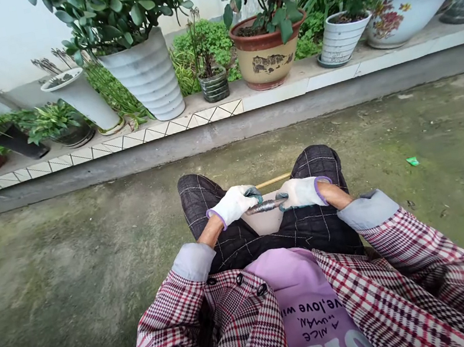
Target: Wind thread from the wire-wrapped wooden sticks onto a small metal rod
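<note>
I sit with my knees apart in dark checked trousers. Both my hands wear white gloves with grey fingertips and rest on my thighs. My left hand [234, 203] pinches one end of a short grey metal piece [264, 207]. My right hand [302, 192] pinches its other end. The piece lies level between my knees, above a pale round object [264, 223] that is mostly hidden by my legs. A thin wooden stick [273, 180] shows just beyond my hands.
A tiled ledge [272, 94] runs across the back, carrying several potted plants: a white ribbed pot [150, 80], a brown clay pot [267, 56], a flowered white bowl [405, 11]. Mossy concrete ground [71, 255] surrounds me. A green scrap [412, 161] lies at the right.
</note>
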Demonstrator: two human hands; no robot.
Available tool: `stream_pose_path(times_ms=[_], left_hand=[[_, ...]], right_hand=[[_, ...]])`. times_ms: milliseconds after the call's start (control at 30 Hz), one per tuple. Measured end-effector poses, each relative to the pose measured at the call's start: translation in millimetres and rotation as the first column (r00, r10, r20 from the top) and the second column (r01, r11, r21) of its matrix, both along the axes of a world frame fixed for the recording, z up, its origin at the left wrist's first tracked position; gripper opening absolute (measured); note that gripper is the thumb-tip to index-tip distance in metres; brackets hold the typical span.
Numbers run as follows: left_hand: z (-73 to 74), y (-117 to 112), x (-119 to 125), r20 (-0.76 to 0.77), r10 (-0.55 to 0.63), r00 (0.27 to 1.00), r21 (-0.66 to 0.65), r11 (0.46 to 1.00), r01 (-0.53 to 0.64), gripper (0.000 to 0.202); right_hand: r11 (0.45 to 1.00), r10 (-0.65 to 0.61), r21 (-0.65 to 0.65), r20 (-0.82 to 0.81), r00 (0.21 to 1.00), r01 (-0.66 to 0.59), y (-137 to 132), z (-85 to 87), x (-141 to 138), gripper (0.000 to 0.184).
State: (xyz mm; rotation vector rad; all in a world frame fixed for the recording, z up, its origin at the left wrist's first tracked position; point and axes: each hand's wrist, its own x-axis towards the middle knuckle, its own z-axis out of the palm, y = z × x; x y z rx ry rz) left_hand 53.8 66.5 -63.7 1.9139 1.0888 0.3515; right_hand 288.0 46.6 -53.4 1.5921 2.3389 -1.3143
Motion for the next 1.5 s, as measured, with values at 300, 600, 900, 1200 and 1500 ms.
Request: stream_pose_path(times_ms=[300,600,900,1200,1500], left_hand=[[-10.3,1.1,6.2,0.089,0.168,0.982,-0.106,0.982,-0.158,0.012],[-17.4,-1.2,22.1,0.347,0.478,0.807,-0.483,0.829,-0.283,0.012],[-8.7,1.0,18.2,0.418,0.669,0.615,-0.739,0.644,-0.197,0.024],[-12.4,0.4,11.4,0.543,0.48,0.689,-0.67,0.743,0.01,0.025],[-29.6,-1.9,11.5,0.64,0.358,0.68,-0.68,0.676,0.284,0.033]], right_hand=[[0.976,-0.086,0.217,0.23,0.969,0.035,13.9,-4.7,8.1,0.027],[0.899,-0.163,0.438,0.335,0.928,0.0,13.4,0.0,5.7,0.03],[0.865,-0.221,0.494,0.223,0.95,0.085,13.3,-0.8,4.5,0.026],[0.848,-0.231,0.517,0.161,0.959,0.118,13.4,-1.0,6.6,0.026],[0.829,-0.231,0.541,0.106,0.967,0.139,11.7,-4.0,4.9,0.028]])
